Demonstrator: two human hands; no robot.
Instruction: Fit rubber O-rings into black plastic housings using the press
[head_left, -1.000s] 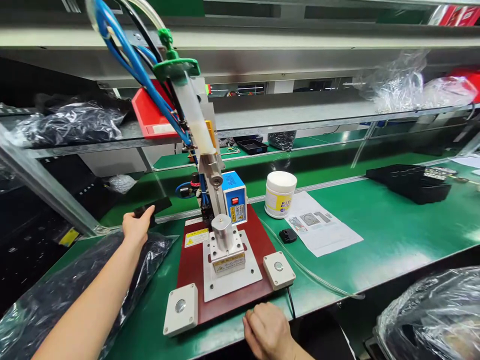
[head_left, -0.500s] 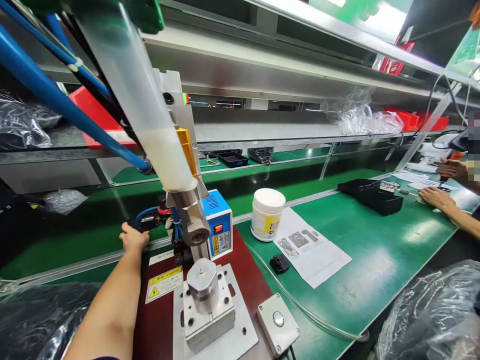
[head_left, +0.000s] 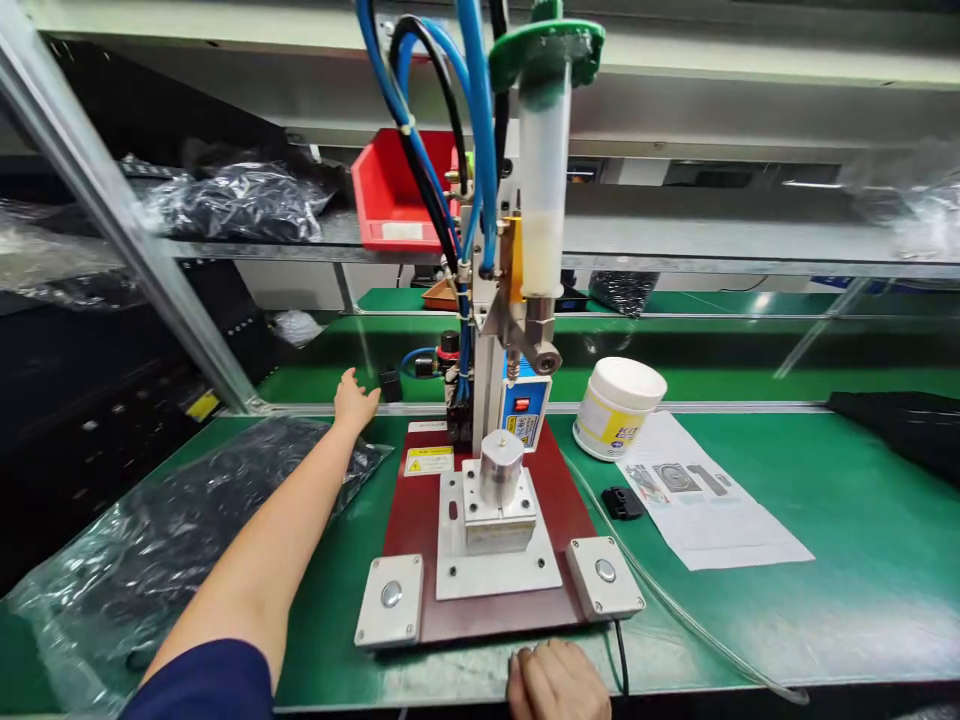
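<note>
My left hand (head_left: 354, 398) is stretched far forward to the back rail of the green bench, fingers spread, with a small black part (head_left: 389, 385) just to its right, not gripped. My right hand (head_left: 556, 680) rests at the bench's near edge with fingers curled, in front of the dispensing machine's red base plate (head_left: 409, 520). The machine carries a white syringe barrel (head_left: 543, 190), blue hoses (head_left: 472, 150), a metal cylinder fixture (head_left: 500, 468) and two square push buttons (head_left: 390, 598) (head_left: 604, 574).
A white jar (head_left: 617, 407) and a printed sheet (head_left: 705, 505) with a small black part (head_left: 622, 502) lie right of the machine. A clear bag of black parts (head_left: 150, 540) lies at the left. A red bin (head_left: 394, 195) stands on the shelf. A black tray (head_left: 907, 425) sits far right.
My left hand has let go of the black piece it held at the back rail and now lies open. The view swung back to centre on the machine; my right hand shows again.
</note>
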